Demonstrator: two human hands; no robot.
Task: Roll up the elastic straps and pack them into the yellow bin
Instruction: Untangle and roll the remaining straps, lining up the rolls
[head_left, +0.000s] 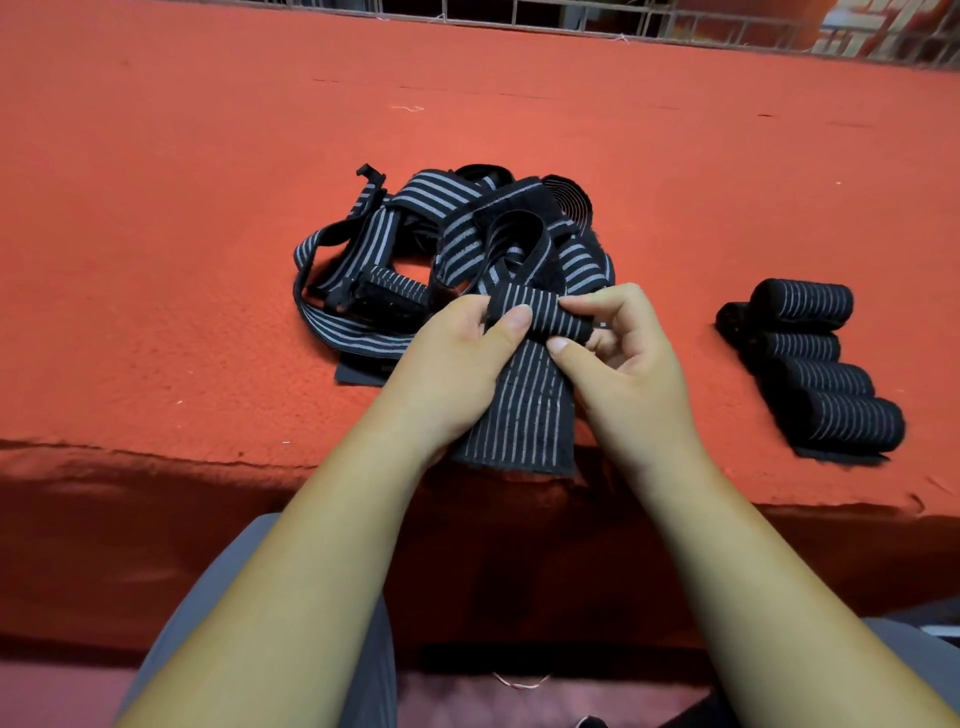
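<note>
Trainee: Hands first, from the head view. What are they holding?

Lead: Both hold one striped elastic strap (524, 415). The left hand (457, 364) pinches the started roll (540, 312) with its thumb on top. The right hand (623, 374) pinches the roll's other end, fingers curled round it. The strap's flat tail runs toward the person and ends at the near edge of the red table cover (208, 208).

Trainee: So which step is this?

Lead: Rolling, I judge, and early in it, since the roll is thin. A tangled pile of loose straps (415, 244) lies just behind the hands, and several finished rolls (815, 364) sit together well to the right. The yellow bin is not in view.

Trainee: And the next move?

Lead: Probably turning the roll along the strap with even tension and square edges, so it doesn't cone. Packing can't start until the bin is found.
</note>
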